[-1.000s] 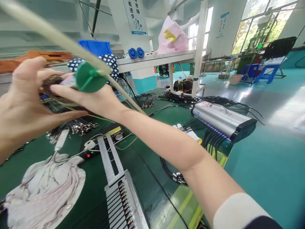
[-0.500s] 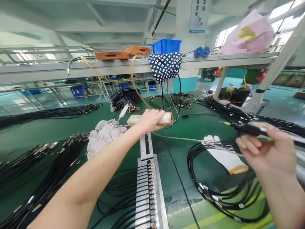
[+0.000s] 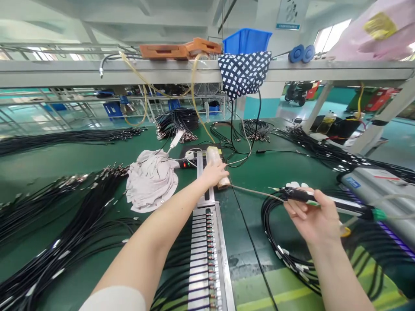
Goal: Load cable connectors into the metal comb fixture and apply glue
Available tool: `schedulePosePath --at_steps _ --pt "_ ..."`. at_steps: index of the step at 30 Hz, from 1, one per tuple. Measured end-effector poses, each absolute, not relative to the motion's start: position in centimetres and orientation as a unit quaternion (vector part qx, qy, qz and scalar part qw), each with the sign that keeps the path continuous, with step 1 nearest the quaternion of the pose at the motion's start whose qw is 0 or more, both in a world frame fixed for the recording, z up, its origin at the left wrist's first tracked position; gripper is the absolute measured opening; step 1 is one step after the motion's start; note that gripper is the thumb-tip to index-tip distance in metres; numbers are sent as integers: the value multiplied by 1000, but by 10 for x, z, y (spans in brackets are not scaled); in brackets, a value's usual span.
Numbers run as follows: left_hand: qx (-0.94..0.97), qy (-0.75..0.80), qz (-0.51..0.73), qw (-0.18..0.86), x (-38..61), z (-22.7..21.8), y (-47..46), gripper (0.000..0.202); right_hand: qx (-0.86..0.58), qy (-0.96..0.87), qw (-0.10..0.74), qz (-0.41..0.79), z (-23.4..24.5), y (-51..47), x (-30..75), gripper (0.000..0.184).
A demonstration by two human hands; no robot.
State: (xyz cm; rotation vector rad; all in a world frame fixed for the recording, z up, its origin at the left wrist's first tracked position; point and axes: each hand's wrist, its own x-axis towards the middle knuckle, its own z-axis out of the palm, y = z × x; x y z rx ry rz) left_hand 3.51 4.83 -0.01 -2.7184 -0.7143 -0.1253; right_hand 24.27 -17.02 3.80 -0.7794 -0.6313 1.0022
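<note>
My left hand (image 3: 214,172) is closed over the middle of a tan, film-wrapped bar (image 3: 213,153), which points away from me beside the upper end of a metal cable fixture (image 3: 218,233). Both ends of the bar show past my fingers. My right hand (image 3: 306,211) grips a black pen-shaped corded tool (image 3: 300,195). Its thin tip points left and a green collar (image 3: 378,214) is at its rear. A row of black cables with small connectors sits in the fixture. Below my right hand lies a coil of black cable (image 3: 269,229); a white glove (image 3: 296,185) is mostly hidden behind the hand.
A crumpled pale cloth (image 3: 151,181) lies left of the fixture, near a power strip (image 3: 186,163). Black cable bundles (image 3: 81,220) cover the left side. At right stands a silver box (image 3: 376,185). A shelf (image 3: 81,73) crosses the back, with a blue bin (image 3: 248,41) on it.
The tan bar has turned from crosswise to pointing away and sits lower by the fixture, my left hand still on it. My right hand has moved left with the tool. The view has shifted.
</note>
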Motion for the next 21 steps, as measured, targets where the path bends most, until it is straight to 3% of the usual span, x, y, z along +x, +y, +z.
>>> schedulePosePath --at_steps 2,7,12,21 --pt "-949 -276 -36 147 35 -5 51 39 -357 -310 755 455 32 -163 236 20" --pt "-945 -299 -63 117 28 1 26 71 -366 -336 745 445 15 -157 222 19" --pt "-933 -331 -133 44 -31 1 -24 64 -375 -337 742 441 8 -163 218 15" --pt "-900 -411 -109 -92 -165 -14 -135 41 -394 -312 750 430 15 -172 192 19"
